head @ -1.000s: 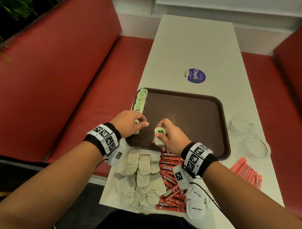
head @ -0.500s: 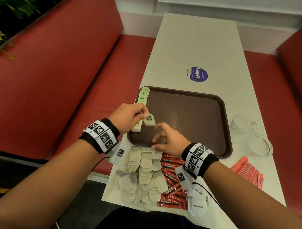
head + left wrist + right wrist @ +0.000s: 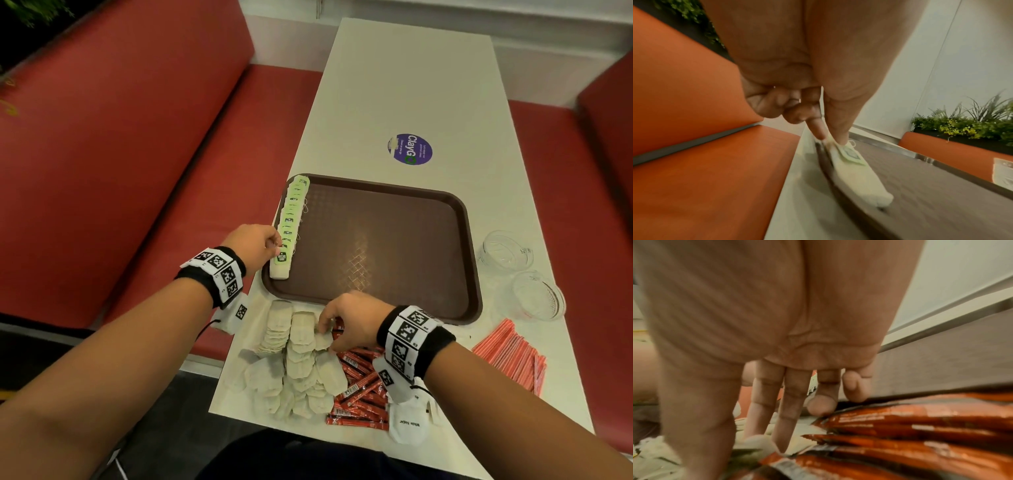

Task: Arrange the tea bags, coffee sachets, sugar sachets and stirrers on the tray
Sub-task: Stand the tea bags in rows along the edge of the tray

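Note:
A brown tray point(image 3: 376, 246) lies on the white table. A row of tea bags with green tags point(image 3: 293, 216) runs along its left edge. My left hand point(image 3: 275, 241) pinches the top of the nearest tea bag point(image 3: 281, 265) in that row; the left wrist view shows thumb and index finger point(image 3: 819, 129) closed on that tea bag point(image 3: 857, 175). My right hand point(image 3: 325, 334) reaches down onto the pile of loose tea bags point(image 3: 301, 363), straight fingers point(image 3: 785, 418) touching one. Red coffee sachets point(image 3: 356, 383) lie under the right palm.
White sugar sachets point(image 3: 407, 425) sit at the table's near edge. Orange stirrers point(image 3: 513, 356) lie at the right, near two glass bowls point(image 3: 507, 251) point(image 3: 537, 296). A purple sticker point(image 3: 410, 149) lies beyond the tray. Red benches flank the table.
The right hand passed a tea bag to the left hand, then drew back to the loose pile. The left hand laid that bag at the near end of the row.

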A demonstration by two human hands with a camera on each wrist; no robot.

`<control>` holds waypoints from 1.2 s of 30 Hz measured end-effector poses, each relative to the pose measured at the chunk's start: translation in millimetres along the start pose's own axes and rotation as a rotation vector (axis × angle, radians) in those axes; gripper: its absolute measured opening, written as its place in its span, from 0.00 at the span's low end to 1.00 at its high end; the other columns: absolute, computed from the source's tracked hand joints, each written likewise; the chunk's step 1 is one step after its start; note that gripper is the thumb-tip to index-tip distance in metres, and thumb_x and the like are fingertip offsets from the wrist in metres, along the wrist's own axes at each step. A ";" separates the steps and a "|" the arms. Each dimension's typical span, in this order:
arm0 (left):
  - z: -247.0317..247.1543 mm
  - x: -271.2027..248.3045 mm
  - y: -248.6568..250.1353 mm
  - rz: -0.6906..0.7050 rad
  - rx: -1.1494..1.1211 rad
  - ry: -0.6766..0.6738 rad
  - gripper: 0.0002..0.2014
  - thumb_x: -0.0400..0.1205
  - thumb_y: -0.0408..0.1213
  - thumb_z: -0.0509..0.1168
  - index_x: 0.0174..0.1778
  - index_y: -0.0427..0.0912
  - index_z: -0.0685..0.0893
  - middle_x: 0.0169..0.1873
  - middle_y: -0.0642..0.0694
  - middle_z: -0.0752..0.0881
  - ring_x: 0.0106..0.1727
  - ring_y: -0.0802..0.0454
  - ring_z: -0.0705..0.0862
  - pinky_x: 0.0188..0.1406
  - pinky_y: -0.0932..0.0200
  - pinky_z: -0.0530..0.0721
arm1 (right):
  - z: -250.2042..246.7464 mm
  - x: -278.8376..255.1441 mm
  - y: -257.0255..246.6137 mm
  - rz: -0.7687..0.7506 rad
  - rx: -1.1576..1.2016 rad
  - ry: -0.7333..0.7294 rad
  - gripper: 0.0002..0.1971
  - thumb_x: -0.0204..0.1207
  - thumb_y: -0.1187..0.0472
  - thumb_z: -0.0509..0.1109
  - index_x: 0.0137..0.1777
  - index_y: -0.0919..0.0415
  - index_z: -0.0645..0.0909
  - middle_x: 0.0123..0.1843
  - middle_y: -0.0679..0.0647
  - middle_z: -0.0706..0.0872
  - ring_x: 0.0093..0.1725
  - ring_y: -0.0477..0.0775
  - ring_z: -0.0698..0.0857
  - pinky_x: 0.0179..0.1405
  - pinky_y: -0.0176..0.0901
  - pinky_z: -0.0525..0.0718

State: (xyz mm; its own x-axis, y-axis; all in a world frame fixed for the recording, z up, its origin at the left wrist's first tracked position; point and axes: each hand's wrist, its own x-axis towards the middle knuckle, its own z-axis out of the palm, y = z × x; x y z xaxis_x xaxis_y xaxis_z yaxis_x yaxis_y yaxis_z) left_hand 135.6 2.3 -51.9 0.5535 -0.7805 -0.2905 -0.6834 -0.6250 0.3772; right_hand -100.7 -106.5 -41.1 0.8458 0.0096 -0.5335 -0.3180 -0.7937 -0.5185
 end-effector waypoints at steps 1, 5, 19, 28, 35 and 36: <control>0.7 0.8 0.5 0.006 0.035 0.026 0.05 0.81 0.44 0.71 0.52 0.53 0.84 0.46 0.55 0.84 0.49 0.51 0.84 0.54 0.53 0.83 | 0.7 0.6 0.3 -0.008 0.007 0.009 0.12 0.70 0.53 0.81 0.54 0.50 0.89 0.51 0.39 0.87 0.49 0.43 0.84 0.55 0.45 0.86; 5.6 -0.7 5.4 0.057 0.111 -0.007 0.12 0.76 0.49 0.75 0.53 0.56 0.83 0.48 0.56 0.81 0.49 0.53 0.82 0.50 0.54 0.81 | 1.8 0.6 0.6 -0.011 0.048 0.063 0.06 0.73 0.54 0.77 0.49 0.49 0.91 0.43 0.38 0.87 0.43 0.40 0.85 0.49 0.44 0.88; -1.0 -24.1 21.9 0.184 0.064 -0.031 0.10 0.79 0.54 0.71 0.54 0.57 0.85 0.47 0.60 0.82 0.51 0.56 0.82 0.53 0.53 0.81 | 3.1 -10.7 7.0 -0.018 0.226 0.260 0.05 0.74 0.57 0.75 0.39 0.52 0.82 0.35 0.47 0.85 0.32 0.42 0.79 0.36 0.41 0.82; 27.0 -81.9 42.7 0.405 0.235 -0.371 0.20 0.73 0.60 0.74 0.59 0.59 0.86 0.54 0.60 0.85 0.56 0.57 0.79 0.55 0.55 0.80 | 6.0 -9.5 5.2 0.038 0.535 0.424 0.12 0.79 0.67 0.64 0.35 0.58 0.71 0.46 0.47 0.93 0.35 0.39 0.84 0.38 0.40 0.81; 33.4 -93.7 45.8 0.404 0.266 -0.262 0.12 0.80 0.54 0.67 0.57 0.57 0.87 0.51 0.55 0.87 0.56 0.53 0.79 0.52 0.55 0.77 | 8.6 -14.9 1.3 0.036 0.573 0.509 0.07 0.71 0.58 0.63 0.36 0.51 0.67 0.32 0.53 0.77 0.33 0.51 0.76 0.40 0.60 0.80; 31.2 -93.6 45.8 0.380 0.238 -0.247 0.12 0.81 0.52 0.66 0.57 0.57 0.88 0.51 0.53 0.87 0.57 0.52 0.80 0.54 0.55 0.79 | 9.1 -14.9 2.0 0.021 0.574 0.503 0.05 0.69 0.57 0.63 0.38 0.51 0.68 0.33 0.50 0.75 0.32 0.50 0.74 0.39 0.58 0.78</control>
State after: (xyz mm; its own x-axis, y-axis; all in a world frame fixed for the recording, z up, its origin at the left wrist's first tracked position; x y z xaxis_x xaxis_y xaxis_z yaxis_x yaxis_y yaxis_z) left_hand 37.7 46.5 -34.8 0.1356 -0.9141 -0.3823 -0.9198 -0.2595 0.2943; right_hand -117.8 -102.7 -40.2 0.8864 -0.3897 -0.2496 -0.3929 -0.3488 -0.8509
